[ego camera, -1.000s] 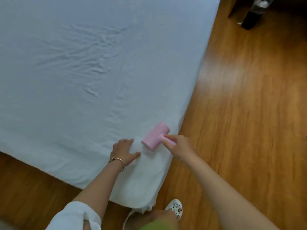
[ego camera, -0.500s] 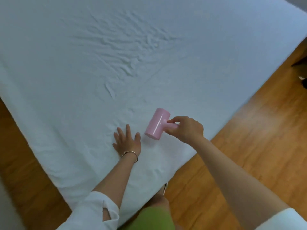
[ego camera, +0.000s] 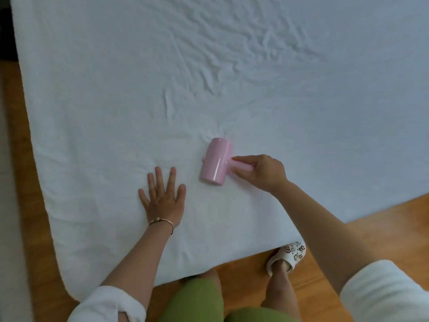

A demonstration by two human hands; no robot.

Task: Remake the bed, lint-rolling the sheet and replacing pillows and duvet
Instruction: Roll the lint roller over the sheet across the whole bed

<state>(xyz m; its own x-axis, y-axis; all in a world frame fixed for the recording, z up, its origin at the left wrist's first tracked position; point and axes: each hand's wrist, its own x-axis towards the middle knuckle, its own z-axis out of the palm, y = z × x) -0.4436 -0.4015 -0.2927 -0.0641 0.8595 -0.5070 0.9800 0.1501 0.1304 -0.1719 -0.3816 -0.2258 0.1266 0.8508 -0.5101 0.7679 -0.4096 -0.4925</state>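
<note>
On the wrinkled white bed sheet [ego camera: 116,101], the left hand [ego camera: 163,198] lay flat with fingers spread, while the right hand [ego camera: 264,171] gripped the pink plastic lint roller [ego camera: 214,163] by its handle.

Soft, even daylight, cool bluish cast over sheet [ego camera: 116,101]; upper right of frame slightly dimmer and bluer, lower centre whitest. Shadows faint: thin soft one under left hand [ego camera: 163,201] and beneath lint roller [ego camera: 216,165]. Narrow glossy highlight along roller barrel. Mild sheen on wood floor [ego camera: 394,219] at lower right. Dark corner at upper left. Wide-angle bowing of bed edges at left and bottom. Sleeves at bottom corners soft, slightly blurred; overall detail smeared by compression.
</note>
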